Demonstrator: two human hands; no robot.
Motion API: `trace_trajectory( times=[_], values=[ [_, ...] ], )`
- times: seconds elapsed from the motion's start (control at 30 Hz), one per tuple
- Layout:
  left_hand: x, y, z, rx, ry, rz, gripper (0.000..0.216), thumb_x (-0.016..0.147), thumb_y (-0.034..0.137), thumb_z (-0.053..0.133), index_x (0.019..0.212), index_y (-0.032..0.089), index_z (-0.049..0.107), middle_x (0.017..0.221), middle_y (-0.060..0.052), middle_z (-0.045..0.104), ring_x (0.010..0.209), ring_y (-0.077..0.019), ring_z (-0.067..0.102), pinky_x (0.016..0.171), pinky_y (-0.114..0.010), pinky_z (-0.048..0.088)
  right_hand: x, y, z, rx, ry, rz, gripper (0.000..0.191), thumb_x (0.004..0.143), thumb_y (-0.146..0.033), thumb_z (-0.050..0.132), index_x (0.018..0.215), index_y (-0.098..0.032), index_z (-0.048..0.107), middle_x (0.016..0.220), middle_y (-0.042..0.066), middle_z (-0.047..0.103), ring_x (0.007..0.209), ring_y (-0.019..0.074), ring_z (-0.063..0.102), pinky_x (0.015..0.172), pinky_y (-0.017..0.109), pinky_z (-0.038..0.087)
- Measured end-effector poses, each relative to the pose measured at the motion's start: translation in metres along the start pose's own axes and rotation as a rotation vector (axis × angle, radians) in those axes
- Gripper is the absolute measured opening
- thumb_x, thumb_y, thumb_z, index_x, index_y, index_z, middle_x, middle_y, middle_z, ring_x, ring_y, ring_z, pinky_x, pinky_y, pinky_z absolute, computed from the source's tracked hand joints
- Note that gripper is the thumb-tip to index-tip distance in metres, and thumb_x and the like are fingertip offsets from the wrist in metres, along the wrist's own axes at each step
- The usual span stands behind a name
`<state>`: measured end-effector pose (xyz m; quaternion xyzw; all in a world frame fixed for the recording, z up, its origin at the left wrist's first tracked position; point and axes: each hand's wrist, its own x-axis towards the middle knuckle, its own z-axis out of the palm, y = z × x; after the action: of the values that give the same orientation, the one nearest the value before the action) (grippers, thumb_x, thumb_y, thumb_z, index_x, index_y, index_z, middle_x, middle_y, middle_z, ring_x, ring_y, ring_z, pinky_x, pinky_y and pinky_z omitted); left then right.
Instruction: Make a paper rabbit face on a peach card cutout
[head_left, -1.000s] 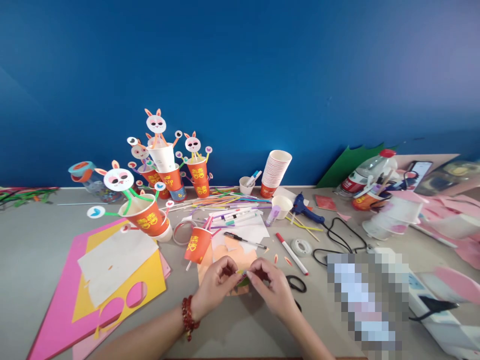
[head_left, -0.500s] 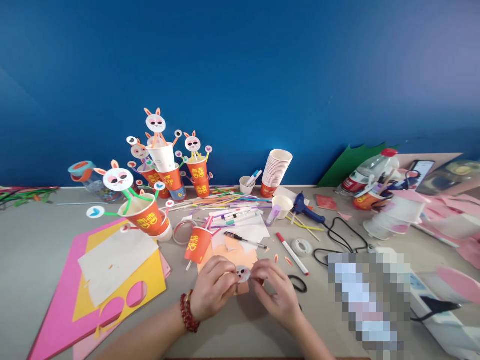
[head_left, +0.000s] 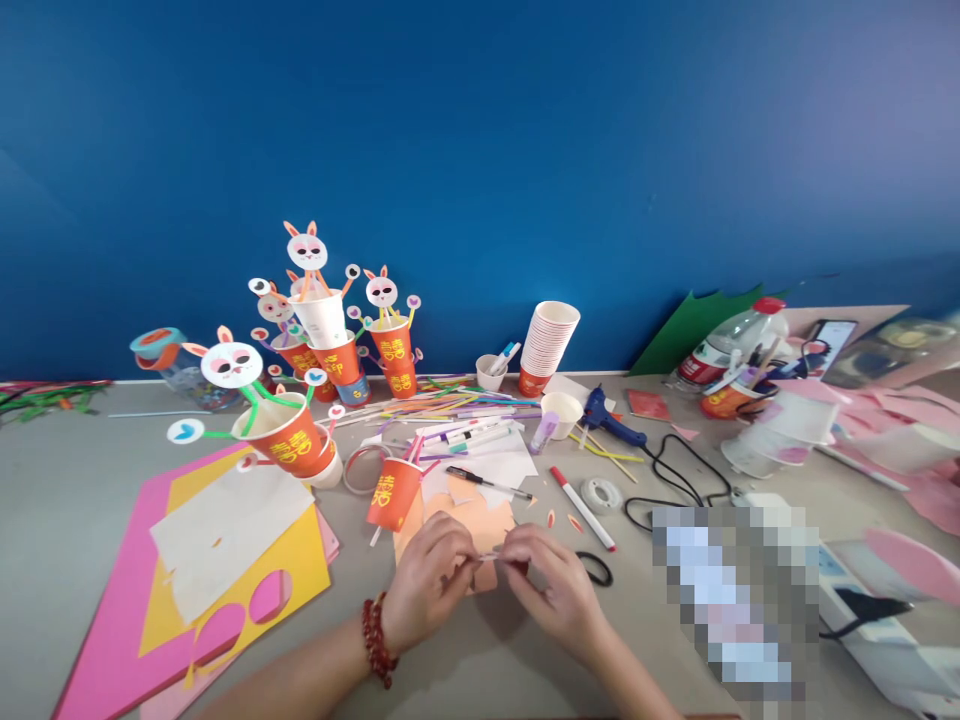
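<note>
My left hand (head_left: 429, 580), with a red bead bracelet at the wrist, and my right hand (head_left: 551, 585) meet near the table's front edge. Both pinch a small flat paper piece (head_left: 489, 556), now seen edge-on between the fingertips. Under the hands lies a peach paper sheet (head_left: 480, 520). Just beyond my left hand stands an orange paper cup (head_left: 394, 492) with straws poking out. Black scissors (head_left: 596, 570) lie right of my right hand.
Finished bunny cups (head_left: 285, 435) stand at back left beside a stack of paper cups (head_left: 547, 345). Pink and yellow foam sheets (head_left: 225, 560) lie at left. A blue glue gun (head_left: 607, 415), markers, straws, tape roll (head_left: 601, 494) and a bottle (head_left: 739, 345) crowd the middle and right.
The small round paper face that showed flat between my fingers half a second ago is now turned edge-on. Both hands stay in the same spot, still pinched together.
</note>
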<state>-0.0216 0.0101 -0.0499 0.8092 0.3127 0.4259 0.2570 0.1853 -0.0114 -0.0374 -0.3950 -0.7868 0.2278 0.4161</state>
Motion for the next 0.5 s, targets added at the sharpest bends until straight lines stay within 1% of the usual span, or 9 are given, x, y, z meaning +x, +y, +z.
trace_trajectory(
  times=[0.07, 0.1, 0.13, 0.17, 0.23, 0.3, 0.33, 0.4, 0.5],
  values=[
    [0.000, 0.000, -0.002, -0.042, 0.022, 0.024, 0.009, 0.093, 0.014, 0.049, 0.094, 0.021, 0.055, 0.083, -0.005, 0.061, 0.080, -0.0179, 0.055, 0.071, -0.032, 0.047, 0.006, 0.004, -0.012, -0.014, 0.000, -0.010, 0.014, 0.087, -0.012, 0.052, 0.090, -0.023, 0.059, 0.083, 0.006, 0.065, 0.080, 0.0204, 0.063, 0.068, 0.030, 0.052],
    [-0.001, 0.000, -0.004, -0.050, 0.024, 0.074, 0.011, 0.094, 0.016, 0.048, 0.098, 0.022, 0.056, 0.086, -0.006, 0.061, 0.081, -0.0183, 0.055, 0.072, -0.033, 0.047, 0.010, 0.009, -0.020, -0.035, 0.042, 0.003, 0.011, 0.087, -0.014, 0.054, 0.090, -0.023, 0.060, 0.084, 0.006, 0.065, 0.081, 0.0212, 0.063, 0.070, 0.032, 0.052],
    [-0.002, 0.000, -0.006, -0.054, 0.022, 0.137, 0.014, 0.095, 0.018, 0.047, 0.103, 0.024, 0.057, 0.089, -0.006, 0.062, 0.083, -0.0189, 0.056, 0.074, -0.035, 0.047, 0.015, 0.015, -0.028, -0.059, 0.121, 0.069, 0.008, 0.088, -0.017, 0.055, 0.090, -0.023, 0.060, 0.085, 0.006, 0.065, 0.082, 0.0215, 0.063, 0.073, 0.034, 0.052],
    [-0.004, 0.000, -0.007, -0.059, 0.022, 0.199, 0.017, 0.096, 0.021, 0.045, 0.108, 0.026, 0.057, 0.093, -0.007, 0.062, 0.085, -0.0194, 0.057, 0.075, -0.036, 0.047, 0.020, 0.022, -0.035, -0.082, 0.226, 0.158, 0.007, 0.089, -0.020, 0.055, 0.094, -0.022, 0.059, 0.086, 0.006, 0.064, 0.078, 0.0209, 0.062, 0.071, 0.034, 0.051],
    [-0.006, -0.001, -0.010, -0.081, 0.028, 0.270, 0.022, 0.098, 0.024, 0.043, 0.115, 0.031, 0.056, 0.098, -0.007, 0.062, 0.088, -0.0199, 0.058, 0.077, -0.038, 0.048, 0.032, 0.040, -0.049, -0.068, 0.431, 0.332, 0.015, 0.088, -0.029, 0.057, 0.101, -0.022, 0.057, 0.093, 0.007, 0.064, 0.076, 0.0199, 0.061, 0.067, 0.033, 0.052],
    [-0.006, -0.001, -0.012, -0.114, 0.049, 0.263, 0.023, 0.098, 0.026, 0.042, 0.115, 0.033, 0.056, 0.098, -0.007, 0.062, 0.088, -0.0196, 0.059, 0.076, -0.038, 0.048, 0.043, 0.060, -0.057, -0.036, 0.490, 0.429, 0.028, 0.085, -0.036, 0.060, 0.107, -0.021, 0.053, 0.108, 0.010, 0.062, 0.076, 0.0189, 0.061, 0.060, 0.030, 0.052],
    [-0.006, 0.000, -0.012, -0.135, 0.055, 0.244, 0.022, 0.098, 0.026, 0.042, 0.114, 0.034, 0.056, 0.098, -0.006, 0.062, 0.087, -0.0192, 0.060, 0.076, -0.038, 0.049, 0.048, 0.069, -0.059, -0.043, 0.489, 0.458, 0.033, 0.083, -0.039, 0.062, 0.109, -0.021, 0.052, 0.112, 0.011, 0.061, 0.075, 0.0187, 0.061, 0.057, 0.029, 0.052],
    [-0.004, 0.001, -0.012, -0.185, 0.062, 0.204, 0.020, 0.098, 0.026, 0.044, 0.110, 0.033, 0.058, 0.097, -0.006, 0.061, 0.087, -0.0187, 0.060, 0.076, -0.037, 0.049, 0.055, 0.083, -0.058, -0.070, 0.445, 0.490, 0.039, 0.081, -0.043, 0.062, 0.110, -0.020, 0.052, 0.113, 0.011, 0.061, 0.074, 0.0183, 0.061, 0.058, 0.030, 0.051],
    [-0.001, 0.002, -0.011, -0.269, 0.056, 0.175, 0.018, 0.097, 0.024, 0.047, 0.107, 0.031, 0.059, 0.097, -0.006, 0.059, 0.088, -0.0180, 0.059, 0.078, -0.036, 0.049, 0.060, 0.094, -0.053, -0.154, 0.379, 0.523, 0.037, 0.082, -0.045, 0.061, 0.107, -0.019, 0.054, 0.110, 0.010, 0.064, 0.068, 0.0171, 0.061, 0.058, 0.030, 0.049]
  ],
)
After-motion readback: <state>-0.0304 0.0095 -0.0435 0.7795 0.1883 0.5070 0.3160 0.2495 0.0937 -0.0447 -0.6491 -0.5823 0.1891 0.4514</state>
